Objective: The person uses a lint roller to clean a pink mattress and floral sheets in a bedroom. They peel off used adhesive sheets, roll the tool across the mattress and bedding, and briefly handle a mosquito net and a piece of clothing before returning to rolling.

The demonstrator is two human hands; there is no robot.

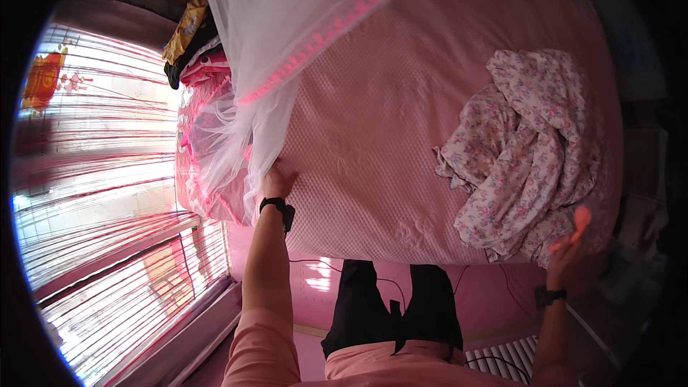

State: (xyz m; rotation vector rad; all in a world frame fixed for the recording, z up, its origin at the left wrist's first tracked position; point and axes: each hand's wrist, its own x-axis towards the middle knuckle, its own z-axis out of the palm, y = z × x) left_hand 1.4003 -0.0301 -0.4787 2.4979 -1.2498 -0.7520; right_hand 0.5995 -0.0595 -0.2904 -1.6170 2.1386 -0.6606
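My left hand (277, 181) reaches forward at the near left part of the bed, against the hanging edge of a sheer white bed net (271, 129). Its fingertips are partly hidden by the net, and whether they grip it is unclear. A pink quilted bed cover (371, 145) lies beneath, wrinkled in places. My right hand (564, 258) holds a small orange-pink object (582, 221), blurred and of uncertain kind. Just beyond that hand, a floral-print quilt (524, 156) lies bunched up on the right side of the bed.
Left of the bed is a bright window with a red string curtain (102, 166). Folded clothes (201, 59) are piled at the bed's far left corner. Thin cables (400, 285) hang along the bed's pink side, near my legs. A white slatted piece (500, 360) stands at lower right.
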